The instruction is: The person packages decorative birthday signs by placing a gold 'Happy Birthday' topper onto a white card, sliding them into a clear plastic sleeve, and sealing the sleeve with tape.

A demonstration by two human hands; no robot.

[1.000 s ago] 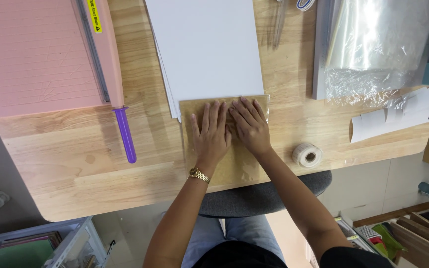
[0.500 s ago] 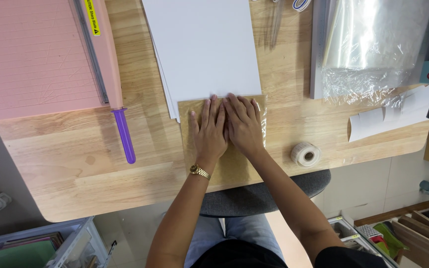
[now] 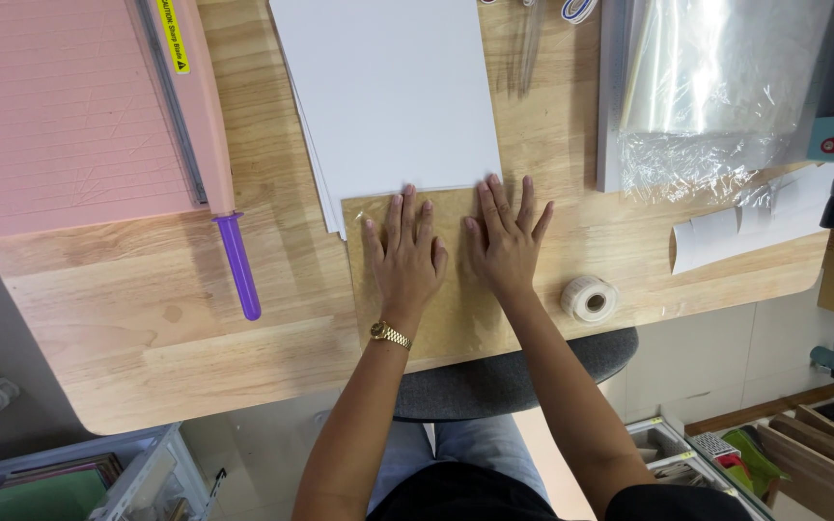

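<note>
two hands flat, fingers spread, gripping nothing: left hand (image 3: 405, 259) and right hand (image 3: 504, 241) press side by side on a clear sleeve (image 3: 456, 318) over brown card at the counter's (image 3: 147, 338) near edge. white sheets (image 3: 388, 96) touch its far edge. tape roll (image 3: 589, 297) just right; pink cutter (image 3: 69, 106) far left.

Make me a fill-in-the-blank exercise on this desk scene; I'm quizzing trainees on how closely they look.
1. Both hands, left hand and right hand, lie flat on a clear ____ over the table.
2. The gold watch is on the ____ wrist.
3. The cutter has a ____ handle.
4. The tape roll lies to the ____ of the right hand.

Missing words: sheet; left; purple; right
</note>
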